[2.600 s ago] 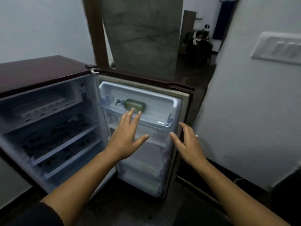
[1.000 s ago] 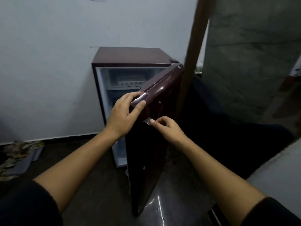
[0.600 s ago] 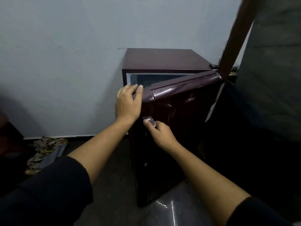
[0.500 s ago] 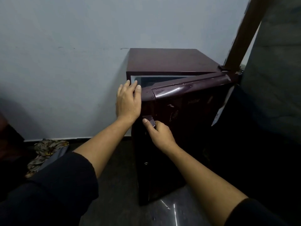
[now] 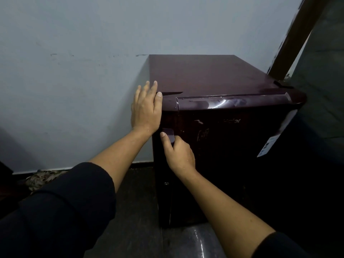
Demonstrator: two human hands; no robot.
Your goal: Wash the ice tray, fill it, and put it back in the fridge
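Faint Haier logo (image 5: 231, 121) on fridge door (image 5: 232, 164); sticker (image 5: 268, 146) print illegible.

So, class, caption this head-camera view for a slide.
Left hand flat on the corner of the maroon fridge, right hand gripping the door handle.

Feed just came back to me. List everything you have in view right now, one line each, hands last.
fridge: one, dark maroon, against the wall, door shut or very nearly
door handle: one, maroon, upper left of the door
label: one, white, right edge of the door
wall: one, pale blue-grey, behind and left of the fridge
wooden post: one, brown, top right behind the fridge
cloth: one, patterned, on the floor at lower left
floor: one, dark, below the fridge
sleeves: two, dark, on the forearms
left hand: fingers straight, flat against the door's upper left corner
right hand: fingers curled round the door handle
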